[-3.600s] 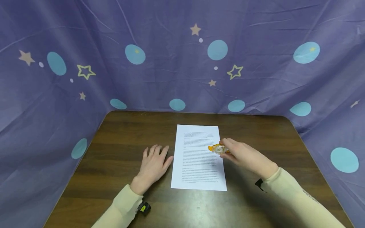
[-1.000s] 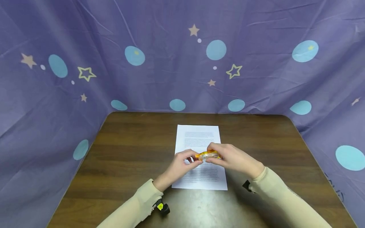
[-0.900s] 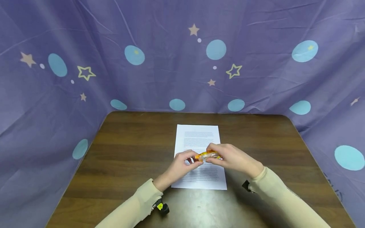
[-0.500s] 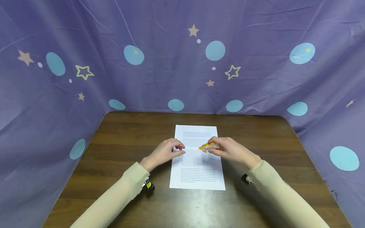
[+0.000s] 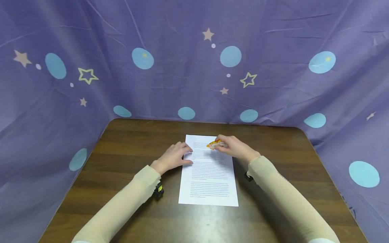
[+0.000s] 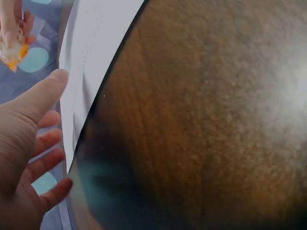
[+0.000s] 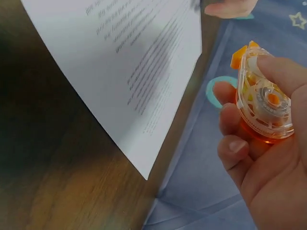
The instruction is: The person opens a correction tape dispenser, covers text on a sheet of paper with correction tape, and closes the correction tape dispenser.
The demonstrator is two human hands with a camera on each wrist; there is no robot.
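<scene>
Basically, R hand (image 5: 236, 147) holding tape dispenser (image 7: 256, 112), reel (image 7: 273, 101) sharp only in R-wrist cam; L hand (image 5: 172, 156) wide.

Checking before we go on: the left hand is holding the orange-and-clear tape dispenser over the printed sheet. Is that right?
Not the left hand: the right hand holds it, as the right wrist view shows. The rest stands: it's the orange-and-clear tape dispenser, over the printed sheet.
</scene>
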